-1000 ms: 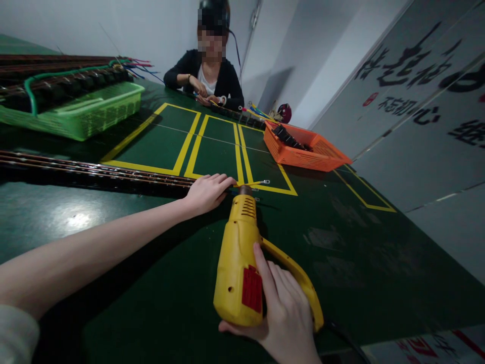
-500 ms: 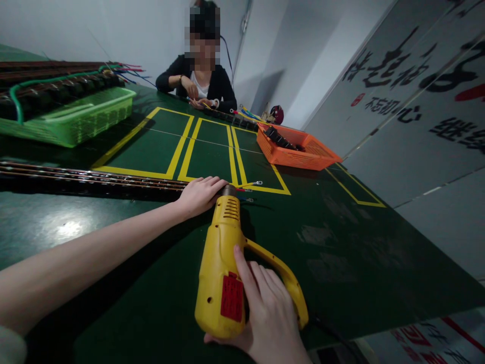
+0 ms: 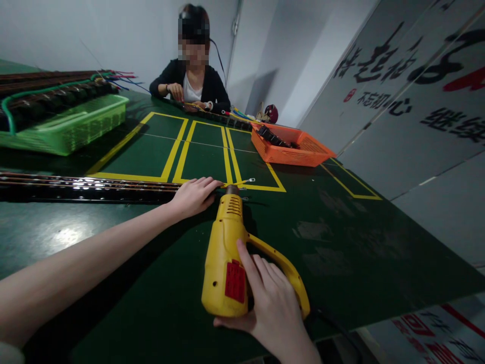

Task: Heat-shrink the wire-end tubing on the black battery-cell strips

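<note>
My right hand point(image 3: 273, 298) grips a yellow heat gun point(image 3: 223, 253) around its rear body, with the thumb underneath. The gun's metal nozzle points away from me, close to the fingertips of my left hand point(image 3: 193, 197). That hand is closed over the right end of a long black strip with copper-coloured rods point(image 3: 94, 187); what lies under its fingers is hidden. From beyond them a yellow wire point(image 3: 238, 183) with a metal ring terminal sticks out to the right. More terminals show beside it, with their wires mostly behind the nozzle.
A green basket point(image 3: 94, 119) bearing similar strips stands at the left. An orange basket point(image 3: 295, 156) with black parts is at the far right. Across the green table point(image 3: 341, 263), marked with yellow tape, another person point(image 3: 193, 81) handles a strip. A black cord point(image 3: 337, 326) trails from the gun.
The heat gun has shifted slightly right, and its nozzle now sits farther from my left fingers, covering more of the lower wires. My left hand keeps its hold; the view has turned a little.
</note>
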{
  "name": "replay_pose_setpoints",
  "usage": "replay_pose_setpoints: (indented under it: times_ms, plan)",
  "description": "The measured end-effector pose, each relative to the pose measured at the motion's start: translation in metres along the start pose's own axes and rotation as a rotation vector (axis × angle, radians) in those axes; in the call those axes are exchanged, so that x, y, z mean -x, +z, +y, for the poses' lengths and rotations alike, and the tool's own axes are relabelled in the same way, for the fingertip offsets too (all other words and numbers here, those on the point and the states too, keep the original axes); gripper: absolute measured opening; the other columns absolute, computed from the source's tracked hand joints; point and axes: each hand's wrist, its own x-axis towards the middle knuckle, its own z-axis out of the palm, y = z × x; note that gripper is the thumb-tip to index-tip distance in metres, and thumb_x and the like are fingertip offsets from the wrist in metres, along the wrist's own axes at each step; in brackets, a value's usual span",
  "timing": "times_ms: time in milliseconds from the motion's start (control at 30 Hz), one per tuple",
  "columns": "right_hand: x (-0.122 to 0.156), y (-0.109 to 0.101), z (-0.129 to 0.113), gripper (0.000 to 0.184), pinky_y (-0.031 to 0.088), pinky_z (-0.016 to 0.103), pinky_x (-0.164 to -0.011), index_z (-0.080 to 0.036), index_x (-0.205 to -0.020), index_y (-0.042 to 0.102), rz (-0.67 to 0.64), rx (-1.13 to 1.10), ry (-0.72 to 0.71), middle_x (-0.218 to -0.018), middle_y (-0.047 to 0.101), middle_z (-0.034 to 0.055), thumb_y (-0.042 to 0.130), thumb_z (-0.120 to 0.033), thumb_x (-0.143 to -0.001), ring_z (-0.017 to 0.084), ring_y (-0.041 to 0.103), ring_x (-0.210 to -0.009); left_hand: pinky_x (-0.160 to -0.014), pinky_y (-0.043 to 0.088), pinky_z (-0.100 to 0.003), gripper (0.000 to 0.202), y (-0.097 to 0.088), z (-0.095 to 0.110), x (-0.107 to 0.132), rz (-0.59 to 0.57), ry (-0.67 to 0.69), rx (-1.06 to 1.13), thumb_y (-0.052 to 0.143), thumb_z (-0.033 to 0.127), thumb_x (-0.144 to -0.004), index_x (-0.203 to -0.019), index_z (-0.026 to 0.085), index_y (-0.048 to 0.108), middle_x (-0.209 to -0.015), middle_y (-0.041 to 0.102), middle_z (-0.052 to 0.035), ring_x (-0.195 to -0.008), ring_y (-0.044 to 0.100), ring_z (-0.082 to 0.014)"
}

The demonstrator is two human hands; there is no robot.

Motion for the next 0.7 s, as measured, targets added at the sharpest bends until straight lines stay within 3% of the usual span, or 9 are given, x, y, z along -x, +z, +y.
replay_pose_setpoints:
  times_ms: [300,700]
  plan:
    - [0.016,0.006,0.012,0.103,0.048,0.036,-0.071,-0.014,-0.151,0.014,0.085,0.080,0.008,-0.101,0.062,0.0104,0.050,-0.073,-0.076,0.025,0.061,-0.084,-0.083,0.049,-0.035,0.038,-0.004,0.001,0.000,-0.028,0.011,-0.008,0.041,0.026,-0.091,-0.127,0.017,0.047,-0.113,0.061,-0.0093,-0.103,0.059,-0.0235]
    - [0.008,0.009,0.013,0.102,0.048,0.036,-0.068,-0.011,-0.150,0.018,0.140,0.110,0.040,-0.098,0.062,0.0115,0.045,-0.077,-0.076,0.025,0.060,-0.081,-0.085,0.050,-0.036,0.041,-0.001,0.000,-0.001,-0.006,0.023,0.073,0.045,0.019,-0.086,-0.126,0.015,0.050,-0.113,0.062,-0.0108,-0.103,0.060,-0.0235]
